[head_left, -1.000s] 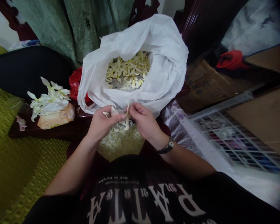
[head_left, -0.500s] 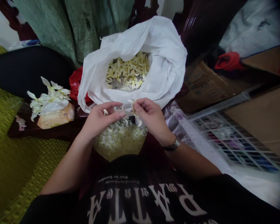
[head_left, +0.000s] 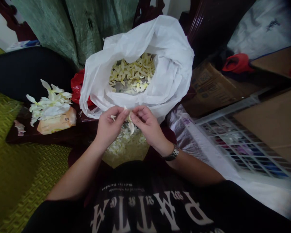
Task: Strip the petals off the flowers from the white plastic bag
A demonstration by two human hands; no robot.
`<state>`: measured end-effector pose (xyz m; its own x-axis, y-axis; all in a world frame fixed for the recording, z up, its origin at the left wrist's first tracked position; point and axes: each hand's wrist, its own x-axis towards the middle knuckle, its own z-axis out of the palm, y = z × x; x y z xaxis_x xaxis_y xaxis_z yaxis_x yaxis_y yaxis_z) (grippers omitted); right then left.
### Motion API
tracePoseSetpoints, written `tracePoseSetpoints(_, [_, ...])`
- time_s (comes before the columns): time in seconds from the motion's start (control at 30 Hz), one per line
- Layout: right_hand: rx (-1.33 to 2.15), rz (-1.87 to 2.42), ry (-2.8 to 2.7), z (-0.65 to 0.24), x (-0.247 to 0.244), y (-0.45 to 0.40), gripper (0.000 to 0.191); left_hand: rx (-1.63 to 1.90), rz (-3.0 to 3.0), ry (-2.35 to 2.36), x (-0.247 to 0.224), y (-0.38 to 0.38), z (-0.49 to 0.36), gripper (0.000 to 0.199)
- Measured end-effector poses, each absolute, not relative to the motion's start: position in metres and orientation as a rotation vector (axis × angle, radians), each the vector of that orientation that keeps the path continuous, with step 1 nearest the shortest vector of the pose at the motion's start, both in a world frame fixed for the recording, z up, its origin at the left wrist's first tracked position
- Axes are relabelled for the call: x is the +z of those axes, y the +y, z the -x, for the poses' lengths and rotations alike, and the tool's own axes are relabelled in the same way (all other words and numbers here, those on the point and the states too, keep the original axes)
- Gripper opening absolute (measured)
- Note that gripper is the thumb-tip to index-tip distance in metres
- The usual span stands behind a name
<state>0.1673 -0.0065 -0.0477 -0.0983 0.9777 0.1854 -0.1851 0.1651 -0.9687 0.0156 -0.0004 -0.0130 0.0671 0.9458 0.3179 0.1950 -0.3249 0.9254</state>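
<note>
Both hands meet just in front of a white plastic bag [head_left: 173,48] and pinch at one pale flower [head_left: 131,127]. My left hand [head_left: 111,124] has thumb and fingertips closed on the flower's left side, and a small white petal piece [head_left: 113,117] pokes out from its curled fingers. Thumb and forefinger of my right hand [head_left: 146,124] grip the same flower from the right, its petals hanging below. Inside the open bag lie many yellowish flowers [head_left: 133,71]. Under my hands, a heap of white petals [head_left: 126,145] rests at my lap in a yellowish container or bag, partly hidden by my wrists.
To the left, white flowers [head_left: 50,100] lie on an orange tissue pack [head_left: 58,121] on a dark wooden seat [head_left: 83,132]. A red plastic bag [head_left: 76,85] sits beside the white one. A white wire basket [head_left: 244,145] and cardboard boxes [head_left: 212,84] stand at the right.
My left hand has gone from spread thumb and fingers to pinching the flower. My right hand has moved left with the flower, so both hands now touch.
</note>
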Motion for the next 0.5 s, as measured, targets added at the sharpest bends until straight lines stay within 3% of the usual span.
tracePoseSetpoints(0.27, [1.565,0.861,-1.011,-0.1599,-0.0467,-0.0034,0.042,1.304,-1.376,1.11,-0.0197,0.0016,-0.0146,0.038])
tracePoseSetpoints(0.5, [1.467,0.884,-1.002,-0.1581,-0.0525,-0.002,0.039,1.322,-1.246,1.082,-0.0198,0.0012,-0.0151,0.048])
